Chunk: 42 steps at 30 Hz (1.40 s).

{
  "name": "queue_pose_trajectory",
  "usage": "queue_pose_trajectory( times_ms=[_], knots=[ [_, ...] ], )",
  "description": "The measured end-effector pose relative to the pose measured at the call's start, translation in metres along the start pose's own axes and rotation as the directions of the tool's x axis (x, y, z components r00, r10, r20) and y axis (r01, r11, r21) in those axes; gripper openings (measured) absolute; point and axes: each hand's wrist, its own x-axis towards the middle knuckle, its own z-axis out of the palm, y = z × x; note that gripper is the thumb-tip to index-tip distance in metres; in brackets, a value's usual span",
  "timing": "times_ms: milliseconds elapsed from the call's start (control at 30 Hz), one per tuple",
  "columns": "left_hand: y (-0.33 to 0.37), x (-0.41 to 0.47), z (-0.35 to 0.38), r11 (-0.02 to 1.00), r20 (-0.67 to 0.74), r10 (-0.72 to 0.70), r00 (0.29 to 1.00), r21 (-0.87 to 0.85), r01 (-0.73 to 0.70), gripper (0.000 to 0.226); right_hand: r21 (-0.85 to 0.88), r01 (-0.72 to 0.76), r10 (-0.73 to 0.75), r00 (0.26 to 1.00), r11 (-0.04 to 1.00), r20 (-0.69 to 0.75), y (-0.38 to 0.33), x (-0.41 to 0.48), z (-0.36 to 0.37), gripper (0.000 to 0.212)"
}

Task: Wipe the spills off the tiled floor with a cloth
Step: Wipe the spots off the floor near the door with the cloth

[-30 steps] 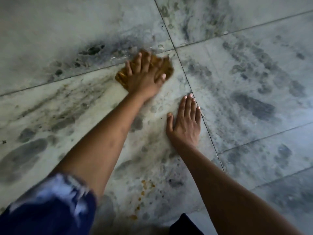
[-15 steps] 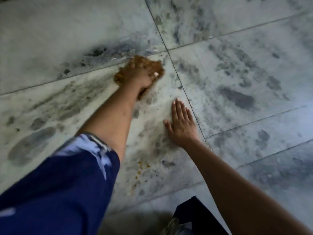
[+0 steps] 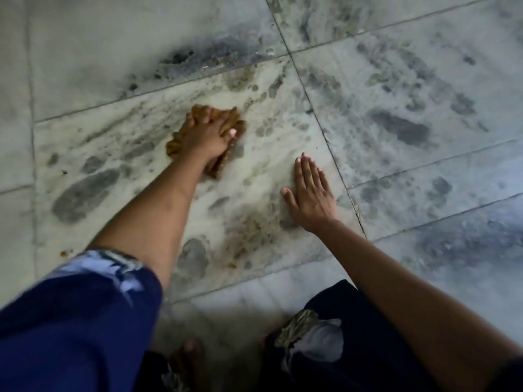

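Tiled floor (image 3: 410, 89), grey-smeared: left hand (image 3: 208, 135) clenched on brown cloth (image 3: 173, 147); right hand (image 3: 311, 193) flat, fingers straight, right of cloth.

Left hand (image 3: 208, 134) pulls the cloth (image 3: 237, 124) back toward the person, off the grout crossing (image 3: 290, 55) where it sat a second ago; it now sits mid-tile, well apart from that corner. Fingers (image 3: 198, 120), flat and spread over the cloth 1 s ago, are now curled round it. The cloth is bunched tighter, part trailing under the wrist. Tile by the corner is uncovered and shows brownish smears (image 3: 240, 77).
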Motion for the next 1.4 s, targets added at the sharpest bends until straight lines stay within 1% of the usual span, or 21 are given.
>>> queue_pose_trajectory(
  times_ms=[67, 167, 267, 333, 433, 500, 567, 633, 733, 833, 900, 967, 1033, 1067, 1100, 1167, 1233, 1267, 1300, 1333, 1400],
  knots=[
    [0.012, -0.011, 0.013, 0.997, -0.001, 0.079, 0.997, 0.024, -0.079, 0.059, 0.032, 0.0, 0.0, 1.0, 0.999, -0.011, -0.018, 0.009, 0.001, 0.075],
    [-0.006, -0.065, 0.04, 0.964, -0.032, 0.233, 0.972, 0.139, -0.226, 0.069, 0.128, -0.041, 0.045, 0.999, 0.991, -0.03, -0.048, 0.026, 0.006, 0.072],
    [-0.055, -0.117, 0.046, 0.966, -0.097, 0.186, 0.978, 0.199, -0.164, 0.064, 0.151, 0.015, -0.014, 1.0, 0.988, -0.009, -0.076, 0.041, 0.011, 0.069],
    [-0.078, -0.13, 0.035, 0.978, -0.096, 0.157, 0.983, 0.15, -0.142, 0.057, 0.109, 0.078, -0.079, 0.997, 0.991, 0.004, -0.091, 0.045, 0.014, 0.071],
    [-0.12, -0.14, -0.002, 0.99, -0.047, 0.08, 0.996, -0.113, -0.085, 0.05, 0.047, 0.232, -0.234, 0.97, 0.972, 0.059, -0.129, 0.042, 0.026, 0.073],
    [-0.15, -0.152, -0.027, 0.991, -0.054, 0.057, 0.997, -0.12, -0.064, 0.045, 0.031, 0.303, -0.304, 0.947, 0.953, 0.108, -0.154, 0.038, 0.032, 0.074],
    [-0.183, -0.171, -0.046, 0.995, -0.031, -0.037, 0.999, -0.092, 0.034, 0.044, 0.019, 0.371, -0.369, 0.916, 0.928, 0.154, -0.178, 0.033, 0.035, 0.073],
    [-0.215, -0.193, -0.056, 0.978, 0.005, -0.178, 0.984, -0.109, 0.177, 0.043, 0.005, 0.435, -0.428, 0.884, 0.901, 0.191, -0.195, 0.029, 0.037, 0.074],
    [-0.252, -0.22, -0.042, 0.93, -0.024, -0.334, 0.942, -0.169, 0.325, 0.038, -0.047, 0.467, -0.442, 0.862, 0.883, 0.25, -0.207, 0.027, 0.047, 0.071],
    [-0.28, -0.226, 0.007, 0.834, -0.133, -0.512, 0.849, -0.314, 0.454, 0.042, -0.091, 0.443, -0.397, 0.864, 0.892, 0.31, -0.21, 0.027, 0.055, 0.069],
    [-0.287, -0.217, 0.035, 0.754, -0.14, -0.61, 0.78, -0.405, 0.517, 0.048, -0.121, 0.455, -0.402, 0.862, 0.882, 0.31, -0.208, 0.028, 0.06, 0.071],
    [-0.275, -0.204, 0.053, 0.73, -0.134, -0.659, 0.74, -0.352, 0.586, 0.058, -0.126, 0.48, -0.423, 0.848, 0.868, 0.319, -0.202, 0.03, 0.064, 0.082],
    [-0.252, -0.198, 0.065, 0.76, -0.165, -0.643, 0.748, -0.257, 0.597, 0.069, -0.13, 0.495, -0.435, 0.84, 0.859, 0.323, -0.198, 0.033, 0.068, 0.089],
    [-0.239, -0.201, 0.071, 0.793, -0.197, -0.607, 0.77, -0.213, 0.57, 0.071, -0.139, 0.5, -0.438, 0.839, 0.855, 0.322, -0.196, 0.033, 0.069, 0.087],
    [-0.23, -0.21, 0.081, 0.85, -0.228, -0.527, 0.819, -0.162, 0.501, 0.07, -0.147, 0.498, -0.435, 0.841, 0.854, 0.322, -0.196, 0.032, 0.069, 0.085],
    [-0.224, -0.239, 0.098, 0.959, -0.295, -0.275, 0.915, -0.023, 0.281, 0.069, -0.159, 0.497, -0.435, 0.845, 0.853, 0.311, -0.197, 0.032, 0.069, 0.082],
    [-0.245, -0.267, 0.109, 0.986, -0.301, -0.038, 0.953, 0.144, 0.085, 0.067, -0.148, 0.506, -0.448, 0.841, 0.85, 0.303, -0.197, 0.032, 0.07, 0.084],
    [-0.264, -0.272, 0.109, 0.978, -0.296, -0.005, 0.955, 0.198, 0.066, 0.067, -0.142, 0.502, -0.445, 0.843, 0.853, 0.302, -0.196, 0.032, 0.07, 0.084],
    [-0.282, -0.269, 0.105, 0.972, -0.3, -0.05, 0.953, 0.203, 0.115, 0.067, -0.144, 0.5, -0.443, 0.843, 0.854, 0.304, -0.195, 0.033, 0.07, 0.084],
    [-0.295, -0.258, 0.097, 0.964, -0.314, -0.143, 0.939, 0.172, 0.204, 0.068, -0.141, 0.5, -0.444, 0.843, 0.854, 0.303, -0.196, 0.033, 0.07, 0.084],
    [-0.302, -0.219, 0.077, 0.925, -0.303, -0.352, 0.886, 0.03, 0.378, 0.072, -0.13, 0.497, -0.441, 0.842, 0.858, 0.312, -0.196, 0.033, 0.07, 0.084]
  ],
)
